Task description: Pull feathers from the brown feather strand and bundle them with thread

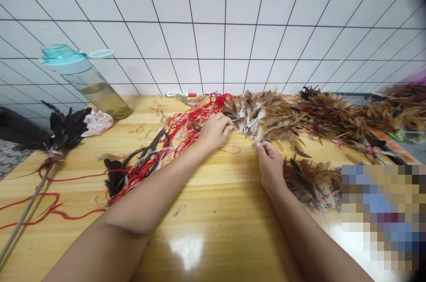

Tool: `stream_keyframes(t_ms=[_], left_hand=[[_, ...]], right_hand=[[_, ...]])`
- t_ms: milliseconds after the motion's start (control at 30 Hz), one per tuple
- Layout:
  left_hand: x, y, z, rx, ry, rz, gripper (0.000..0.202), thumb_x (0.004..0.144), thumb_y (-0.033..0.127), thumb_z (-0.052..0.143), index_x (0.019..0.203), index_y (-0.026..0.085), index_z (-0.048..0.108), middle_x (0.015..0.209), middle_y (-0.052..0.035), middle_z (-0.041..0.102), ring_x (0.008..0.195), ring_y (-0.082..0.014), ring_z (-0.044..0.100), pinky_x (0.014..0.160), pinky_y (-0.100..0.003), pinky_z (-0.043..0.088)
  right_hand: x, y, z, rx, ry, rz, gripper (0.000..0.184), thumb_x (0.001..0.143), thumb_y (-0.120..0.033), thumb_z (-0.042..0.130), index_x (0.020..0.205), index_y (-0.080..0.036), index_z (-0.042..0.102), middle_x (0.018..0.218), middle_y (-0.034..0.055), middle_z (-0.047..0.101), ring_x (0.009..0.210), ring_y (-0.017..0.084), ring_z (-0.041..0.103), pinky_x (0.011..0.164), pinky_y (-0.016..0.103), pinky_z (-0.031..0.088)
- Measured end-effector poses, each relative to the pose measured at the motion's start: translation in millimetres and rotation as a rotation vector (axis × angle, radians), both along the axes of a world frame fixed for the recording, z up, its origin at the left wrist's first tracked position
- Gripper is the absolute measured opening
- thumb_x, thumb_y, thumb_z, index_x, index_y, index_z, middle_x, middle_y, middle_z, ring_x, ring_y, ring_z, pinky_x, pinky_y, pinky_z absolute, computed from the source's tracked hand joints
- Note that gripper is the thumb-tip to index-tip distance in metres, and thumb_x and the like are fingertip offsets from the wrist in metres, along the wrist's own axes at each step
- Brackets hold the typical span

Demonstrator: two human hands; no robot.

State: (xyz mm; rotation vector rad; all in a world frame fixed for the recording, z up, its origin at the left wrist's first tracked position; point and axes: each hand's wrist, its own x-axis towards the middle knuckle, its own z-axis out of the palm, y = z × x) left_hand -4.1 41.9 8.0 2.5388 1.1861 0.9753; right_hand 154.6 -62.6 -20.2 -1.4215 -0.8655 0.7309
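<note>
My left hand is closed, fingers curled together, at the left edge of a pile of brown feathers and beside tangled red string. What its fingertips hold, if anything, is hidden. Just below the pile, my right hand is pinched, thumb against forefinger. Something tiny and dark shows at those fingertips, too small to name. A smaller bunch of brown feathers lies right of my right wrist. Black-handled scissors rest on the string, left of my left forearm.
A tilted-looking water bottle stands at the back left beside a crumpled plastic bag. Black feathers are bound to a stick at the left. A red-and-white marker lies by the tiled wall. More feather bundles fill the back right.
</note>
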Motion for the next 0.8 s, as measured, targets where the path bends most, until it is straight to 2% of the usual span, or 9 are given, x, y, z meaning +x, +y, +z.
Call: stream_keyframes(t_ms=[100, 267, 367, 467, 533, 800], left_hand=[[8, -1, -8.1, -0.036, 0.042, 0.035, 0.017, 0.087, 0.028, 0.051, 0.085, 0.017, 0.064, 0.087, -0.0056, 0.061, 0.087, -0.0183, 0.053, 0.081, -0.033, 0.042], [30, -3, -15.0, -0.050, 0.136, 0.107, 0.030, 0.085, 0.046, 0.054, 0.086, 0.017, 0.064, 0.089, -0.0080, 0.061, 0.088, -0.0216, 0.053, 0.079, -0.034, 0.043], [36, 1, -18.8, -0.059, 0.140, 0.100, 0.026, 0.086, 0.039, 0.053, 0.083, 0.016, 0.065, 0.086, -0.0080, 0.061, 0.086, -0.0210, 0.053, 0.080, -0.034, 0.043], [34, 2, -18.7, -0.104, 0.060, 0.058, 0.021, 0.087, 0.026, 0.049, 0.079, 0.016, 0.066, 0.081, -0.0061, 0.061, 0.082, -0.0178, 0.053, 0.079, -0.032, 0.042], [31, -1, -15.2, -0.167, -0.016, 0.014, 0.020, 0.085, 0.023, 0.050, 0.077, 0.016, 0.067, 0.079, -0.0048, 0.061, 0.079, -0.0161, 0.053, 0.077, -0.030, 0.042], [26, -22, 1.4, -0.623, -0.429, -0.166, 0.022, 0.080, 0.030, 0.058, 0.089, 0.016, 0.074, 0.086, -0.0046, 0.068, 0.081, -0.0139, 0.057, 0.075, -0.025, 0.044]], right_hand=[[0, 0, -1.3, 0.004, 0.009, -0.003, 0.030, 0.074, -0.048, 0.059, 0.074, -0.019, 0.059, 0.070, 0.0012, 0.062, 0.066, 0.015, 0.053, 0.066, 0.028, 0.043], [-3, -1, -2.2, -0.001, -0.004, 0.013, 0.028, 0.074, -0.048, 0.059, 0.073, -0.019, 0.058, 0.070, 0.0008, 0.061, 0.065, 0.015, 0.051, 0.063, 0.028, 0.042], [-4, -1, -1.5, -0.001, 0.003, 0.013, 0.028, 0.073, -0.047, 0.060, 0.071, -0.020, 0.057, 0.069, 0.0004, 0.061, 0.065, 0.015, 0.051, 0.063, 0.027, 0.041], [-4, -1, -0.8, -0.004, 0.015, 0.009, 0.028, 0.072, -0.047, 0.060, 0.070, -0.020, 0.056, 0.070, 0.0006, 0.061, 0.065, 0.015, 0.051, 0.063, 0.027, 0.041], [-3, -1, -0.8, -0.007, 0.003, 0.004, 0.029, 0.072, -0.048, 0.060, 0.071, -0.019, 0.057, 0.069, 0.0008, 0.062, 0.064, 0.015, 0.052, 0.063, 0.028, 0.041], [0, -1, -1.6, 0.006, -0.010, -0.007, 0.030, 0.074, -0.049, 0.060, 0.073, -0.019, 0.058, 0.073, 0.0023, 0.064, 0.069, 0.017, 0.055, 0.068, 0.029, 0.044]])
